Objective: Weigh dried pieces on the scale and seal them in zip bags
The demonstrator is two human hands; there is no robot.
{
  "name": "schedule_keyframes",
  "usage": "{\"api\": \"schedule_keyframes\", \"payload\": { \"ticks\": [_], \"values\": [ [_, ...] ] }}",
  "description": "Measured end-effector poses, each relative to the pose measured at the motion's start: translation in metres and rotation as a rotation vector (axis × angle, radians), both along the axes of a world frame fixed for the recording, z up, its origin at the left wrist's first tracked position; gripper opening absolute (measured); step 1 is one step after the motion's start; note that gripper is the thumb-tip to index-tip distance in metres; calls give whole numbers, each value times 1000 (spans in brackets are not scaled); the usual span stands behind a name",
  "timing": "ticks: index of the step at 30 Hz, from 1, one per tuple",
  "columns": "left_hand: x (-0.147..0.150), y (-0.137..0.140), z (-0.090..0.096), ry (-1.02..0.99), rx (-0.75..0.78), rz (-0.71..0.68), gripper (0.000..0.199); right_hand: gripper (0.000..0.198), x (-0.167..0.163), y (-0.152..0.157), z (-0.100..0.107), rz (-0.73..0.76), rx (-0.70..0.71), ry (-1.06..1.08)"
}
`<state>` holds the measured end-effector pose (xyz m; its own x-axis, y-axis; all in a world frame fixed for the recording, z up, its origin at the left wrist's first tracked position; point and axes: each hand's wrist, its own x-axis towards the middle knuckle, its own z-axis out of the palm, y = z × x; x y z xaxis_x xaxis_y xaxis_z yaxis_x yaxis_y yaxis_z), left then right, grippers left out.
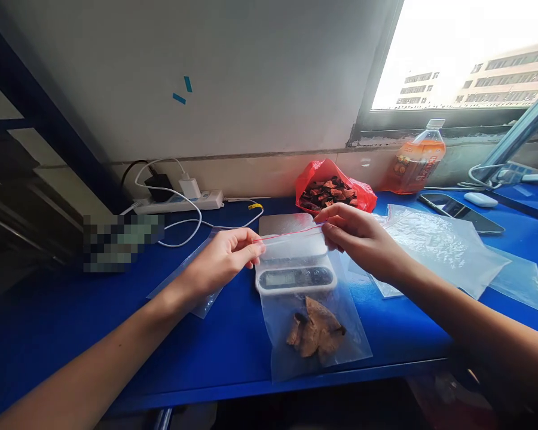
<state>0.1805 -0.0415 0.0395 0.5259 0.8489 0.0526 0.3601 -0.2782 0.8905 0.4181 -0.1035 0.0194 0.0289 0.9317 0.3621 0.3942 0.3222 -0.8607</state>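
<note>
Bag (280, 313) is translucent, red-striped on top, holding brown chunks (316, 331).

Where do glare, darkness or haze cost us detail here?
Head view: window blown out to white; head view, right: loose translucent bag shows bright glare; head view, left: edge sinks into shadow, with a pixelated patch; head view, centre: scale display hazy through the held zip-lock bag, digits unreadable.

Scale display (280, 279) unreadable through the bag (291, 306).
</note>
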Motion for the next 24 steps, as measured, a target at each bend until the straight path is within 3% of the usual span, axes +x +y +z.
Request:
{"api": "schedule_keyframes", "payload": {
  "ticks": [5, 8, 14, 20, 24],
  "values": [
    [3, -10, -3, 58, 104, 6, 22, 12, -7, -5, -5, -151, 332, -418],
    [6, -22, -7, 133, 218, -5, 23, 18, -18, -14, -6, -64, 437, -640],
    [9, -39, -12, 182, 420, -127, 20, 13, -37, -26, -10, 138, 400, -781],
    [3, -33, -18, 172, 676, -232, 10, 12, -38, -25, -17, 93, 351, -641],
    [4, -33, -20, 233, 863, -244, 14, 15, -41, -24, -19, 39, 376, -656]
  ]
}}
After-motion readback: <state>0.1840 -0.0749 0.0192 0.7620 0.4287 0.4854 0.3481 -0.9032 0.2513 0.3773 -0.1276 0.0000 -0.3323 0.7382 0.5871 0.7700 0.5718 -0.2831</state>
